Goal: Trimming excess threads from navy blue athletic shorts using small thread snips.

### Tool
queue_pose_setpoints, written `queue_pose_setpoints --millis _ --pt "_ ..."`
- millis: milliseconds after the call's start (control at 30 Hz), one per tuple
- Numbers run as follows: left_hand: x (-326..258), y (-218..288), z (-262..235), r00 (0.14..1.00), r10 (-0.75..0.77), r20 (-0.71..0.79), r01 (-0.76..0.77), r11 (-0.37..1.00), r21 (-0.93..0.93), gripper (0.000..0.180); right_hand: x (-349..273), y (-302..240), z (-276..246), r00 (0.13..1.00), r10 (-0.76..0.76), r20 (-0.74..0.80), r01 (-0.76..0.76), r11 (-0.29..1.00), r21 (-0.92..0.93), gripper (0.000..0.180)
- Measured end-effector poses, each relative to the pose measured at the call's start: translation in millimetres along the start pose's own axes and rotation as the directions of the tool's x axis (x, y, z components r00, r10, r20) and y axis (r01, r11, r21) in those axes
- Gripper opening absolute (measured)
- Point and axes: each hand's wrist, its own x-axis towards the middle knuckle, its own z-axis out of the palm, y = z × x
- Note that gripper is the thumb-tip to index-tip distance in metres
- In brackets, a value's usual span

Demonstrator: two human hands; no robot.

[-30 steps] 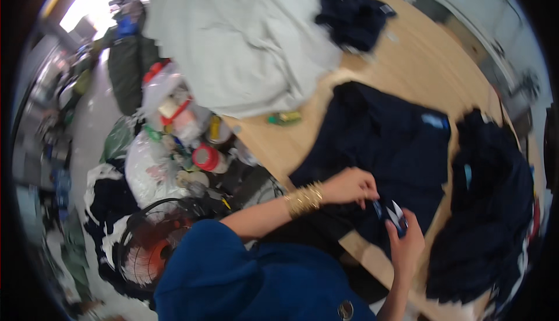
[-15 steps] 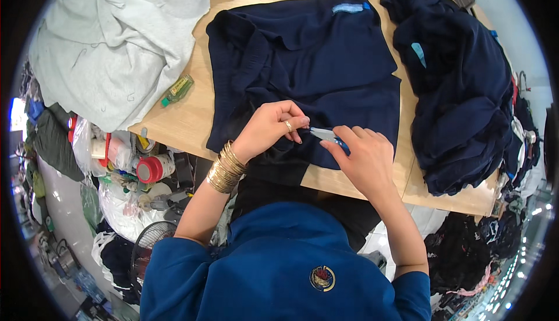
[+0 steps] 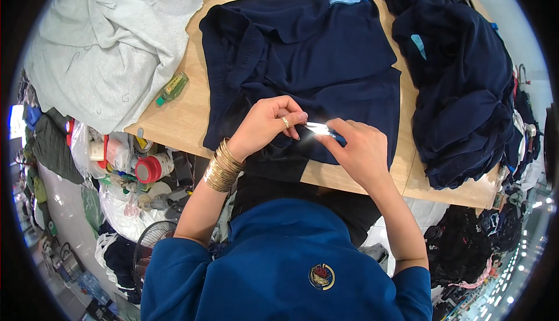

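**Hands at the hem of a navy garment**

Grip state: the left hand [image 3: 269, 124] is clenched, thumb and fingertips pinched on a fold of the dark navy garment [image 3: 308, 59] near its lower edge. The right hand [image 3: 356, 149] grasps a small shiny tool with a blue handle [image 3: 325, 130]; its bright tip lies just beside the left fingertips. What kind of tool it is cannot be told. A ring sits on one left finger, and a stack of gold bangles [image 3: 221, 165] circles the left wrist.

The garment lies spread flat on the wooden bench [image 3: 174, 117], its lower edge nearest the person, a light blue label at its far edge. To the right, a pile of similar navy garments [image 3: 460, 82] rests on the bench. To the left lie a small green bottle [image 3: 172, 88] and a pale grey cloth [image 3: 105, 47].
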Motion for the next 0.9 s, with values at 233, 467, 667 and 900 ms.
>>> queue_pose_setpoints --millis 233,467,667,900 --pt "0 -2 -1 1.000 0.003 0.002 -0.004 1.000 0.005 0.014 0 0 2 0.999 0.038 0.026 -0.038 0.999 0.027 0.025" --pt "-1 4 0 0.988 0.117 -0.102 -0.114 0.993 0.031 0.015 -1 4 4 1.000 0.020 -0.003 -0.020 1.000 0.004 0.025" --pt "-3 16 -5 0.976 0.178 -0.126 -0.156 0.974 0.166 0.014 3 0 3 0.999 0.007 -0.049 -0.006 0.999 0.035 0.026" --pt "-32 61 -24 0.966 0.153 -0.208 -0.182 0.975 -0.126 0.011 -1 9 2 0.996 0.062 -0.063 -0.057 0.995 0.078 0.027"
